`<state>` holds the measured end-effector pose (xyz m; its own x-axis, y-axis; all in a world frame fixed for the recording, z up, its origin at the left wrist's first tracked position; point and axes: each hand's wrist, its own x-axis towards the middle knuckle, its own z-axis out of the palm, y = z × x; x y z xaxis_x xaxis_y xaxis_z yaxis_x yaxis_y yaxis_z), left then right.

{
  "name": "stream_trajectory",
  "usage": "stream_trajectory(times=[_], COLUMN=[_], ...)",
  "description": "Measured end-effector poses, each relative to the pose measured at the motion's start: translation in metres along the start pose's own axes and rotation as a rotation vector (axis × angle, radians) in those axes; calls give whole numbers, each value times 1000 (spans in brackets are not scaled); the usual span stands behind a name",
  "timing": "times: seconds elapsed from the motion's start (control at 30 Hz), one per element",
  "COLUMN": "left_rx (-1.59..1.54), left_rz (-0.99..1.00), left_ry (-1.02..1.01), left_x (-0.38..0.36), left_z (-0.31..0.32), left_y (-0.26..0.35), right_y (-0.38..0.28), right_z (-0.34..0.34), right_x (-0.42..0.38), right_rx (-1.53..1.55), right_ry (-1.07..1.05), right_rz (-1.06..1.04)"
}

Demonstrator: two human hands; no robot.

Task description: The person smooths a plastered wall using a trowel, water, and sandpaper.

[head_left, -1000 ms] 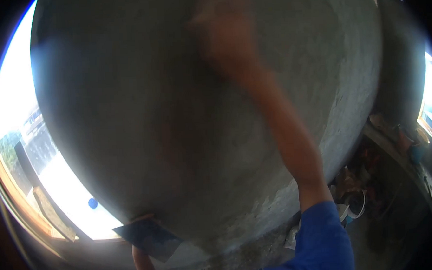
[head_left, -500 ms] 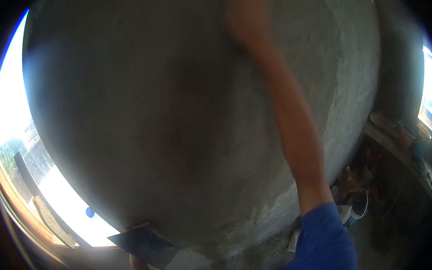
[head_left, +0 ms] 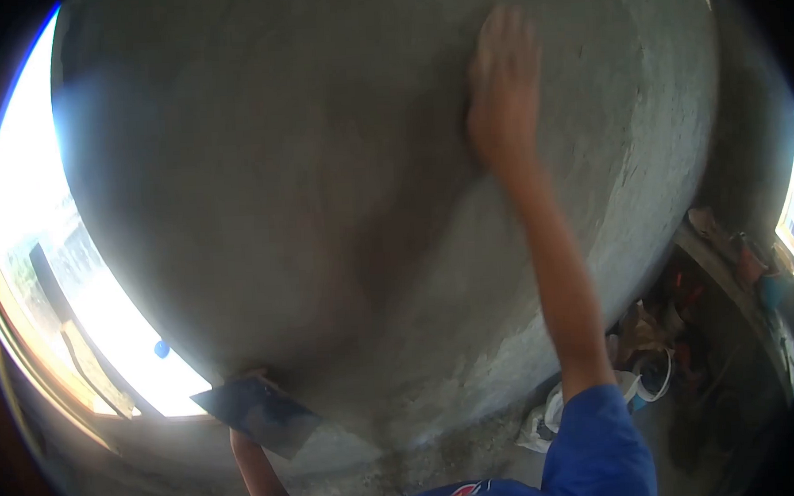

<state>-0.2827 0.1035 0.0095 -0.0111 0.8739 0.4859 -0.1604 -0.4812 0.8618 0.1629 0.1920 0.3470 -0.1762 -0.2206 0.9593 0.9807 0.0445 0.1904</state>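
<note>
A grey plastered wall (head_left: 324, 207), with damp-looking darker patches, fills most of the view. My right hand (head_left: 505, 88) lies against its upper part, fingers stretched upward and slightly blurred; no tool shows in it. Low on the left, my left hand (head_left: 261, 375) grips what looks like a flat rectangular plastering trowel (head_left: 258, 416). The dark plate hides most of that hand, and only a few fingertips show over its upper edge. The handle is out of sight.
At left is a bright opening with a plank (head_left: 53, 281) and a small blue ball-like thing (head_left: 161, 349). On the right floor stand a bucket (head_left: 655, 374) and pale bags (head_left: 536, 430). Cluttered items (head_left: 752, 263) lie along a ledge farther right.
My right hand has come down and a little to the right across the wall. The left hand with the trowel has risen slightly in view, and the camera view has shifted a little.
</note>
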Motion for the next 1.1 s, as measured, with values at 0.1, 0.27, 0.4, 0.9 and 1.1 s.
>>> stream_trajectory(times=[0.1, 0.27, 0.4, 0.9, 1.1], left_rx=[-48, -109, -149, 221, 658], left_rz=[-67, -155, -208, -356, -145], left_ry=[48, 165, 216, 138, 383], left_x=[-3, -14, -24, -107, -69], left_z=[0, 0, 2, 12, -110], left_y=[0, 7, 20, 86, 95], right_y=[-54, -121, -139, -327, -351], right_z=[-51, -156, -198, -236, -237], right_x=[-100, -216, -188, -209, -231], right_rx=[309, 1491, 1886, 1500, 1441], right_ry=[-258, -357, -218, -1234, -1351], right_rz=[53, 1288, 1965, 1159, 1194])
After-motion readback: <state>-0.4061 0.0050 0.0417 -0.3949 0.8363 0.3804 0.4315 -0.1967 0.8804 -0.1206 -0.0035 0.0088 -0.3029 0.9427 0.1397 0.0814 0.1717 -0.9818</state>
